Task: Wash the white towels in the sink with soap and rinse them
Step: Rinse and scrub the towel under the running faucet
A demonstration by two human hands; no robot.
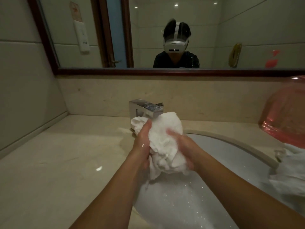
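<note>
A wet, bunched white towel (165,139) is held up over the white sink (234,146), just below the chrome faucet (145,108). My left hand (142,142) grips its left side and my right hand (183,147) grips its right side, both wet. The towel's lower end hangs toward the foamy water (173,199) in the basin. Another white towel (290,169) lies draped over the sink's right rim.
A beige stone counter (62,162) stretches to the left of the sink. A pink plastic-wrapped object (285,113) sits on the counter at the right. A dark-framed mirror (165,71) hangs above the backsplash and reflects a person wearing a headset.
</note>
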